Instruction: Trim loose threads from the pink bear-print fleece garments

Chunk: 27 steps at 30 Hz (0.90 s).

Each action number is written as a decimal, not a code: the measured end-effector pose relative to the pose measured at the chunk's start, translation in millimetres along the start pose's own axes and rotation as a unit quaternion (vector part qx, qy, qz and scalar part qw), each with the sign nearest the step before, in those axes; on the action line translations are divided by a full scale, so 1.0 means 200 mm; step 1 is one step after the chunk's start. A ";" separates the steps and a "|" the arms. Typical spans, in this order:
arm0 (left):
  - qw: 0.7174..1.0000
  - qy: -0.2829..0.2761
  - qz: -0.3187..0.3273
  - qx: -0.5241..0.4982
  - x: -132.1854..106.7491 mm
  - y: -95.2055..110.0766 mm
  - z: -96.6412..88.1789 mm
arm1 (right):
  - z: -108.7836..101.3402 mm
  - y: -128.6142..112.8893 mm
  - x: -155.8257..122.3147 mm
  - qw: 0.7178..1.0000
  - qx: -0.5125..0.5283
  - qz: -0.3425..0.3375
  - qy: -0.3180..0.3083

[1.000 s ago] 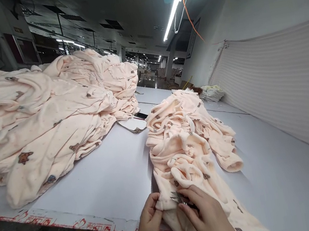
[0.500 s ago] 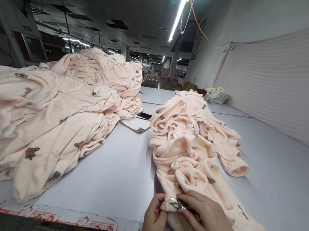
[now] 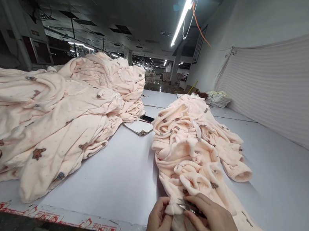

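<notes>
At a white table's [image 3: 103, 184] near edge, the left hand [image 3: 158, 224] pinches a peach fleece garment [image 3: 190, 151], the right hand [image 3: 212, 216] gripping metal snips [image 3: 191, 207] beside it, snipping seemingly underway (no finished cut discernible), while the table's left bears a fleece heap [image 3: 61, 112], finished or waiting unclear.

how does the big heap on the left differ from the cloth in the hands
The heap is wide and bulky, while the cloth makes a smaller, narrower bunch running toward the person. Neither hand touches the heap, while the left hand pinches a bit of the cloth and the right hand holds snips beside that bit. Both are pale peach, soft-looking and rumpled, with small dark prints.
</notes>
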<state>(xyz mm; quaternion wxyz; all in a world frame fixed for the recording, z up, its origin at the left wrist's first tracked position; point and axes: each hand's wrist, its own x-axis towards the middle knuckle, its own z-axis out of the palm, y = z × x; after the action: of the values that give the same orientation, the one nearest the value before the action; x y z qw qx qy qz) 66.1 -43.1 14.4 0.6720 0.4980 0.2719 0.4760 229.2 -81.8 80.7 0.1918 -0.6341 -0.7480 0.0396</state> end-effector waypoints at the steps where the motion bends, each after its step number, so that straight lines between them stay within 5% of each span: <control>1: 1.000 0.002 -0.001 -0.001 0.00 0.00 0.00 | 0.01 0.01 -0.01 1.000 -0.004 0.008 0.002; 11: 0.999 0.007 0.009 0.035 0.02 0.00 0.02 | -0.04 -0.04 0.03 0.998 0.056 0.020 -0.010; 18: 0.995 0.065 0.012 -0.073 0.05 -0.05 0.01 | 0.09 0.07 -0.05 0.998 0.020 0.024 0.062; 23: 0.990 -0.006 -0.082 -0.111 0.05 0.04 0.04 | 0.01 0.14 0.08 0.983 0.155 0.054 0.083; 27: 0.956 -0.016 -0.124 -0.264 0.06 0.12 0.08 | -0.06 0.13 0.16 0.973 0.180 0.090 0.113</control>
<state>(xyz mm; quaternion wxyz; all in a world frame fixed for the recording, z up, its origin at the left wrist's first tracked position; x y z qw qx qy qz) 75.4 -36.8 43.5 0.8376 0.2722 0.1854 0.4358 253.6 -49.2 91.6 0.3815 -0.6545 -0.6419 0.1184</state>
